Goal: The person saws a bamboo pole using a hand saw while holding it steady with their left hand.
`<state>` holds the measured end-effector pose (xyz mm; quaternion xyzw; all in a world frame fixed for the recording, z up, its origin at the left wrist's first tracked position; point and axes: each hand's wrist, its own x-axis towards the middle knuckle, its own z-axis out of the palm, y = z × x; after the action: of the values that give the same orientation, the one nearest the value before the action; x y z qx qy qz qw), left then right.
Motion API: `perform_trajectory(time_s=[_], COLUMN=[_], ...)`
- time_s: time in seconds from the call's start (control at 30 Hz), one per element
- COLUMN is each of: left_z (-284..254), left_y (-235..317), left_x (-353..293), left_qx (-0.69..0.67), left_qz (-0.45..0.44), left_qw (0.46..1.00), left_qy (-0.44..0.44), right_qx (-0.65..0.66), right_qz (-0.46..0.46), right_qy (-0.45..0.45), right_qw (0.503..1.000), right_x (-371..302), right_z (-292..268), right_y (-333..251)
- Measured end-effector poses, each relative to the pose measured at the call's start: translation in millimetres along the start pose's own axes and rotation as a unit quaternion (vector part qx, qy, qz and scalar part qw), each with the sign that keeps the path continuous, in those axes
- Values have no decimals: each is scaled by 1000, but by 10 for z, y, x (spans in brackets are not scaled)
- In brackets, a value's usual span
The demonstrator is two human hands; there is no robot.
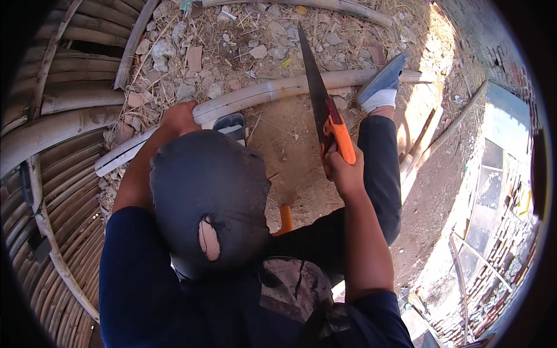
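My right hand [346,168] is closed around the orange handle of a hand saw [315,84], its dark blade pointing away from me. The blade passes over a pale, curved bamboo pole [238,101]; I cannot tell whether it touches. My left hand [178,118] grips the pole left of the saw. On the right, my foot in a grey-blue shoe [380,80] rests on the pole. Another shoe [230,123] shows near my left hand. A dark rounded covering [212,174] with a torn hole hides part of my left arm and the ground.
Stones, broken brick and straw cover the ground beyond the pole. Another bamboo pole [325,7] lies at the far edge. Bamboo slats [64,197] stand along the left. Poles [444,136] and a brick wall [510,272] are on the right. Something orange [284,219] shows beside my leg.
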<state>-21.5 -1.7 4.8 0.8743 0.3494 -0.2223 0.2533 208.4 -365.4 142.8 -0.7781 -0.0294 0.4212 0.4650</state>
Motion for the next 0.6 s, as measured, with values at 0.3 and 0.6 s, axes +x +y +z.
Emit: perform_trajectory(time_s=[0.3, 0.6], left_z=[-23, -75], left_y=[-55, 18], left_x=[140, 107], left_qx=[0, 10], left_qz=[0, -8], left_qw=[999, 1000], left_qy=[-36, -25], right_qx=[19, 9], right_qz=[-22, -24], right_qy=[-40, -2], right_qw=[999, 1000], right_x=[-981, -1103], right_z=[-735, -651], right_y=[2, 39])
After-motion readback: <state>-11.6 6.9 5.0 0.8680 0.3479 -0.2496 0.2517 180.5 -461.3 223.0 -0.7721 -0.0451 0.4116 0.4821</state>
